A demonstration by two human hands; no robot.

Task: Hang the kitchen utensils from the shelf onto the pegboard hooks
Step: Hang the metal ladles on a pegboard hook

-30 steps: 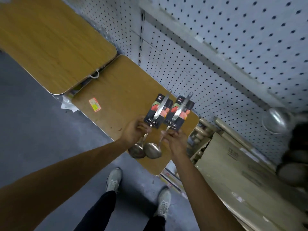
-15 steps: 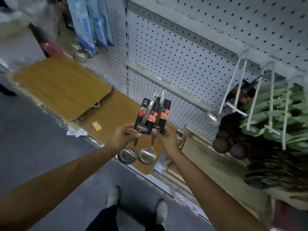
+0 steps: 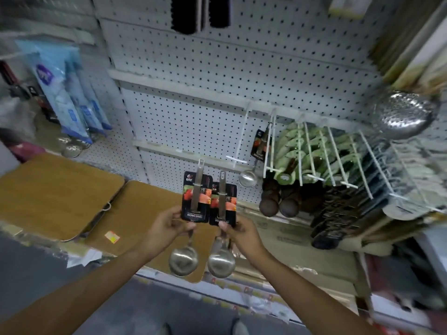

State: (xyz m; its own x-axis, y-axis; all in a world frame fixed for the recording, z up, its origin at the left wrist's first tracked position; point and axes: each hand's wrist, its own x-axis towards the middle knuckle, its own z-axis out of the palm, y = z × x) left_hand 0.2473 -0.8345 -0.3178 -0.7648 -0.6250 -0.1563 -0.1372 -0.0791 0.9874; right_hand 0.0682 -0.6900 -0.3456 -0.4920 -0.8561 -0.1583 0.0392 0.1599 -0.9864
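**Two ladles held up at the pegboard**

The left hand [image 3: 169, 226] pinches one ladle [image 3: 186, 247] just under its dark card. The right hand [image 3: 238, 232] pinches a second ladle [image 3: 221, 259] the same way. Both ladles stand upright, handles up and bowls hanging down below the hands. The two cards sit side by side and overlap a little.

Behind them is the white pegboard [image 3: 217, 68]. An empty white hook [image 3: 242, 139] sticks out to the upper right of the ladles. Next to it, another ladle [image 3: 248, 177] already hangs. More hooks farther right hold green utensils [image 3: 290, 148]. Wooden boards [image 3: 55, 192] lie on the shelf to the left.
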